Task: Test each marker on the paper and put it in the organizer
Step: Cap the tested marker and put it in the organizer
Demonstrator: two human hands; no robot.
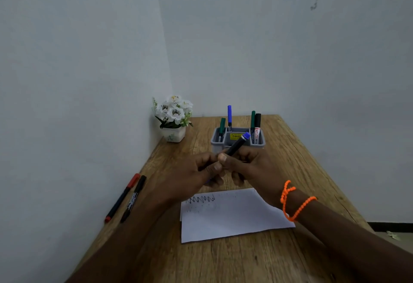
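Note:
Both hands meet above the table's middle around a dark marker with a blue end (238, 145), which slants up to the right. My right hand (250, 168) grips its barrel with thumb on top. My left hand (196, 171) curls at the marker's lower end, where a bit of blue shows; what it pinches is mostly hidden. Just behind stands the grey organizer (215, 139) holding several markers: green, blue, green and black. The white paper (232, 215) lies in front of the hands with a dark zigzag scribble at its top left. Red marker (122, 197) and black marker (133, 198) lie at the table's left edge.
A small pot of white flowers (174, 118) stands in the back left corner against the wall. The wooden table (290, 148) is narrow, with walls to the left and behind and an open drop on the right. An orange bead bracelet (292, 202) circles my right wrist.

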